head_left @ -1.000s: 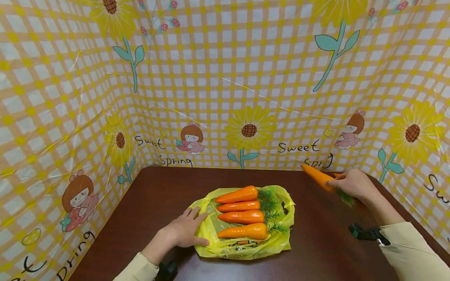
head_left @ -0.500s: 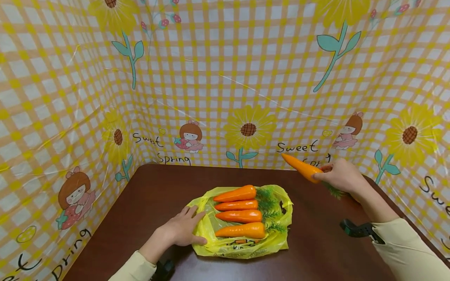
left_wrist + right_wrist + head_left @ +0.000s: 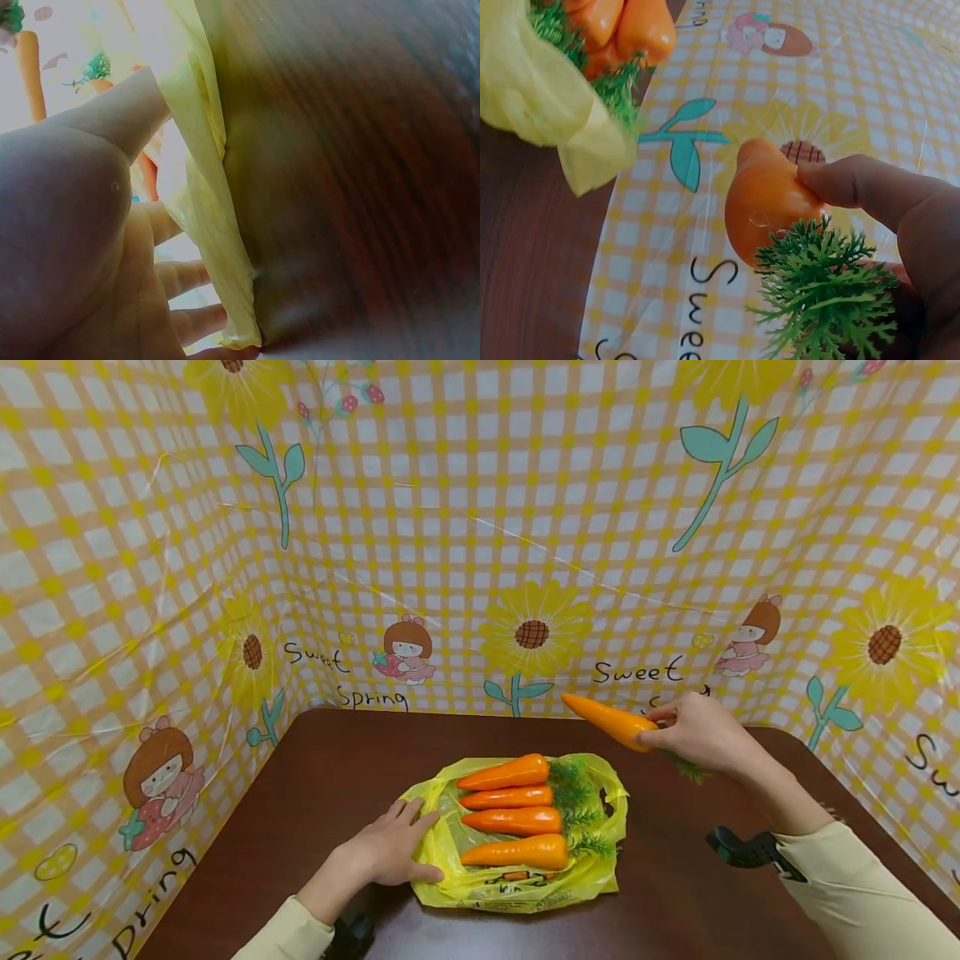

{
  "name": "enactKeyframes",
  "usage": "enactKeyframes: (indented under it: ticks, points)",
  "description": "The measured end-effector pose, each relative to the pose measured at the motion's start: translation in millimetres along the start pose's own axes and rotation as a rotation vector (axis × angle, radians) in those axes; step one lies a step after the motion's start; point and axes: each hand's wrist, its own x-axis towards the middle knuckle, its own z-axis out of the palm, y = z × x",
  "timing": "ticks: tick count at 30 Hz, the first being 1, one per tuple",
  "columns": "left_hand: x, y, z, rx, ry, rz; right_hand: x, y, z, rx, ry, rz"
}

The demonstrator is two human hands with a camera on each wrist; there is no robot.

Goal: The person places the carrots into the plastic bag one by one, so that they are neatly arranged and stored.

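My right hand (image 3: 705, 733) pinches an orange carrot (image 3: 607, 720) by its thick end, above the far right of the table. Its tip points up and left; the green leaves (image 3: 821, 289) hang beneath the palm in the right wrist view. On a yellow plastic bag (image 3: 517, 902) at mid-table lies a row of several carrots (image 3: 513, 821), tips leftward, feathery tops to the right. My left hand (image 3: 386, 852) rests on the bag's left edge, fingers spread. In the left wrist view those fingers (image 3: 184, 277) lie along the thin yellow film (image 3: 217, 217).
The dark brown wooden table (image 3: 330, 777) ends at a checked cloth wall (image 3: 450, 527) with sunflowers, which also rises on both sides. A handle loop of the bag (image 3: 592, 150) sticks out on its right side.
My right hand has carried the carrot leftward from the table's far right corner, closer to the bag. The left hand stays on the bag's left edge.
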Motion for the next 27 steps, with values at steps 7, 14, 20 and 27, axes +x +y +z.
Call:
enactKeyframes:
  ticks: [7,14,20,27]
  points:
    - [-8.8,8.9,-10.0,0.004,-0.013,0.011,5,-14,5,0.027,-0.084,-0.008]
    - [-6.8,7.4,-9.8,0.004,-0.015,0.005,10,-28,15,0.003,-0.129,-0.027]
    - [-6.4,4.6,-7.4,-0.005,0.006,-0.003,15,-40,25,-0.018,-0.144,-0.07]
    - [-8.7,9.9,-11.3,-0.003,-0.034,-0.01,17,-46,40,-0.025,-0.182,-0.111]
